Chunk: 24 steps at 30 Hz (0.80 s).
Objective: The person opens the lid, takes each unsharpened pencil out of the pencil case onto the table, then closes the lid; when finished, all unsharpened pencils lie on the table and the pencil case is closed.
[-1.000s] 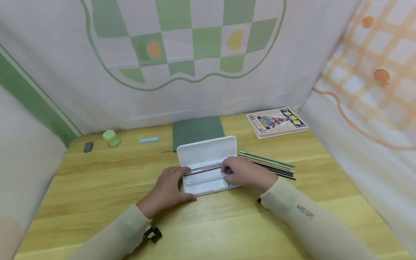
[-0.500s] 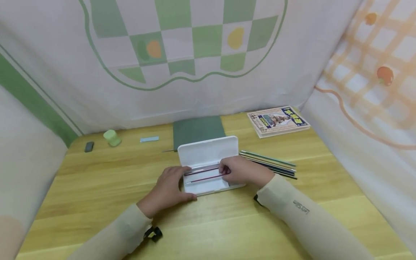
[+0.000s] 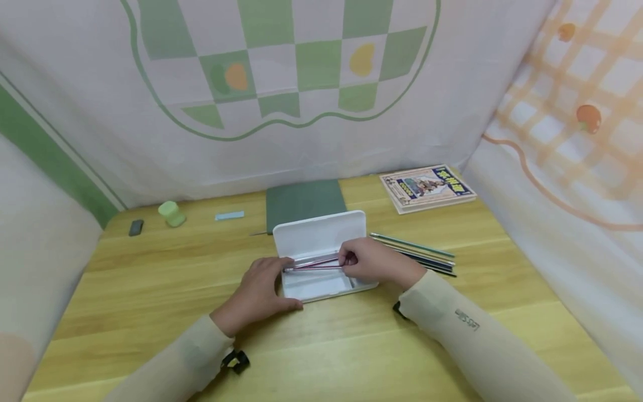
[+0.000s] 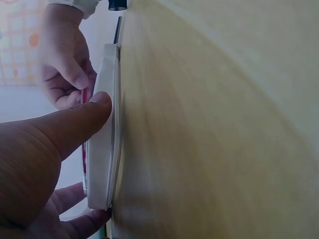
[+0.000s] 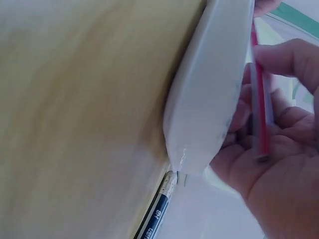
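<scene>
Centre frame: open white pencil case (image 3: 321, 262) on wooden table (image 3: 150, 290).
Right hand (image 3: 374, 262) pinches red pencil (image 3: 313, 267); left hand (image 3: 258, 293), fingers relaxed, braces the case's left end.

beige sleeves (image 3: 467, 329), blk wrist straps

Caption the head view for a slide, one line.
Right hand pinches red pencils over an open white pencil case steadied by the left hand on a wooden table.

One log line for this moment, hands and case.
left hand: steadies open pencil case | right hand: pinches red pencil above case tray | spare pencils: on table
</scene>
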Each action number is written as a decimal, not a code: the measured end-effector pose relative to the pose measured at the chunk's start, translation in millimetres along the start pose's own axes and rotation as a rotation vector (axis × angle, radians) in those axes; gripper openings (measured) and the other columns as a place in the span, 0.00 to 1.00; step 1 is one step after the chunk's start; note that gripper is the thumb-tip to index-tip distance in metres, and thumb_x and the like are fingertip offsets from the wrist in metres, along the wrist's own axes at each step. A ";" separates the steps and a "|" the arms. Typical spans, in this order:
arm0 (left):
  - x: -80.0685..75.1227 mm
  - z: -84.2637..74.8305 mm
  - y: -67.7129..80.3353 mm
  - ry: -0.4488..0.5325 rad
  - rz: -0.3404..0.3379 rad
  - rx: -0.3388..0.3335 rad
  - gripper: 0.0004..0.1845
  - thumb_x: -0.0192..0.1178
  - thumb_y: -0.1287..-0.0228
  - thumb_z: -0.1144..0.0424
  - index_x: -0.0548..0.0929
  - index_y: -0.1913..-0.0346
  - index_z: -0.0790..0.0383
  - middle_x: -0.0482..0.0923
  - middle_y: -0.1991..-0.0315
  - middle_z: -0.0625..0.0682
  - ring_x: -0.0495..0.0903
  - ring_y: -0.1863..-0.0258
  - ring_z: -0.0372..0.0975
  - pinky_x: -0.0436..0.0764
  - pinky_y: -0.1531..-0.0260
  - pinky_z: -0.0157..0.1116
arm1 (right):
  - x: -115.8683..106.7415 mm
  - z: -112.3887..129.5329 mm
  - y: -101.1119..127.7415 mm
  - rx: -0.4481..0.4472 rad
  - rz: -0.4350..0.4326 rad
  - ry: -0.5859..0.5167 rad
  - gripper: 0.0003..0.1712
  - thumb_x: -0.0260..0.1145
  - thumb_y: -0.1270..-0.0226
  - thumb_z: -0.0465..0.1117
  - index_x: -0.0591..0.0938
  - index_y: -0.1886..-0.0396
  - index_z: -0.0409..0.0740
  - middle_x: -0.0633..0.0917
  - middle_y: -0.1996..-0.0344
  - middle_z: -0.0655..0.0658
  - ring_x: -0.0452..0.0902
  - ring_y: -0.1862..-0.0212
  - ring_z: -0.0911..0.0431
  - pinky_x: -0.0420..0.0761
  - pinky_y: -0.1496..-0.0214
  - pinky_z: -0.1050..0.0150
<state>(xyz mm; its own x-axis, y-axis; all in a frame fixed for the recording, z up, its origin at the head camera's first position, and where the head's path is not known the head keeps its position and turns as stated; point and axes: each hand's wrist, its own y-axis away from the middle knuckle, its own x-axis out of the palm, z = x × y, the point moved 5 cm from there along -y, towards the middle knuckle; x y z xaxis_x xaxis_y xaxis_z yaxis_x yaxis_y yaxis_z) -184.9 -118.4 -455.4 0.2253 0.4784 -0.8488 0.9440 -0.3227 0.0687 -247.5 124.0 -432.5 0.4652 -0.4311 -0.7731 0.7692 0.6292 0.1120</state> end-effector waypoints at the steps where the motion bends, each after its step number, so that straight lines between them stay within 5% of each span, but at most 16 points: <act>1: 0.2 0.1 -0.3 0.000 0.000 0.000 0.52 0.81 0.52 0.38 0.72 0.25 0.53 0.71 0.28 0.55 0.63 0.26 0.54 0.60 0.26 0.56 | -1.7 -0.4 1.2 0.002 -0.011 -0.020 0.03 0.69 0.35 0.35 0.85 0.65 0.48 0.81 0.71 0.54 0.75 0.66 0.58 0.79 0.63 0.62; 14: -0.7 -0.3 0.4 -0.005 -0.006 0.015 0.51 0.81 0.52 0.38 0.72 0.26 0.54 0.71 0.28 0.55 0.63 0.26 0.54 0.60 0.26 0.55 | -36.8 -26.3 41.1 0.040 -0.145 -0.147 0.07 0.68 0.37 0.34 0.85 0.61 0.49 0.84 0.67 0.53 0.78 0.62 0.55 0.80 0.60 0.63; 24: 0.0 -0.3 -2.1 -0.010 -0.010 0.021 0.52 0.81 0.52 0.38 0.72 0.26 0.55 0.72 0.28 0.56 0.64 0.26 0.54 0.60 0.26 0.56 | -82.2 -84.2 78.5 0.146 -0.285 -0.165 0.06 0.70 0.31 0.39 0.86 0.57 0.43 0.87 0.62 0.47 0.81 0.58 0.54 0.82 0.56 0.66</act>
<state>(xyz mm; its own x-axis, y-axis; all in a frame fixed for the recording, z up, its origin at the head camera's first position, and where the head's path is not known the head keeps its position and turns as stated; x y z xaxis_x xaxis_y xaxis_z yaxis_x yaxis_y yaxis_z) -186.8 -117.5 -455.5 0.2136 0.4737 -0.8544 0.9408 -0.3353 0.0493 -262.3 263.3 -412.7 0.2779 -0.6819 -0.6766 0.9273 0.3744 0.0035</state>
